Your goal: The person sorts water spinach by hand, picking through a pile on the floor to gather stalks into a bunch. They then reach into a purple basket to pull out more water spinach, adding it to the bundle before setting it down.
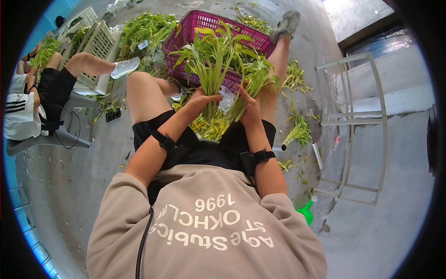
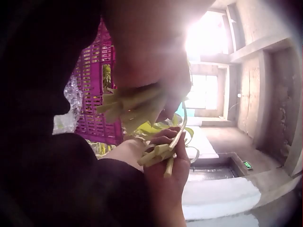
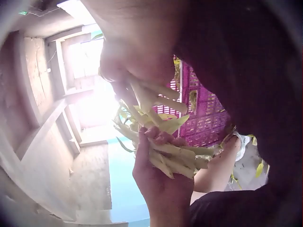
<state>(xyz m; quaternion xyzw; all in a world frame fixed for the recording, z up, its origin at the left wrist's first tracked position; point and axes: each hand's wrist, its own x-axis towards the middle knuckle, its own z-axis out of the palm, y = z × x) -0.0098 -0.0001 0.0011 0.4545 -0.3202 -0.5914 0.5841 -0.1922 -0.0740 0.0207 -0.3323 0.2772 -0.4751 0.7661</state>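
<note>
My left hand (image 1: pixel 199 101) grips a thick bunch of water spinach (image 1: pixel 213 76), its leaves pointing up and away from me. In my right hand (image 1: pixel 251 109) is a smaller bunch of the same greens (image 1: pixel 254 86), tilted with its leaves to the upper right. The two hands are side by side above my lap, a short way apart. Cut stem ends (image 3: pixel 177 158) stick out from the left hand in the right wrist view. Thin stems (image 2: pixel 161 153) lie across the right hand's curled fingers in the left wrist view. A magenta crate (image 1: pixel 186 28) holding greens stands just beyond both bunches.
Loose yellowed leaves (image 1: pixel 209 128) lie between my legs. Piled greens (image 1: pixel 146 30) and white crates (image 1: pixel 100 39) stand at the left, by another seated person (image 1: pixel 23 114). To the right are a small bunch (image 1: pixel 299 129), a metal tube (image 1: pixel 317 156), a green bottle (image 1: pixel 306 213) and a metal frame (image 1: pixel 383 116).
</note>
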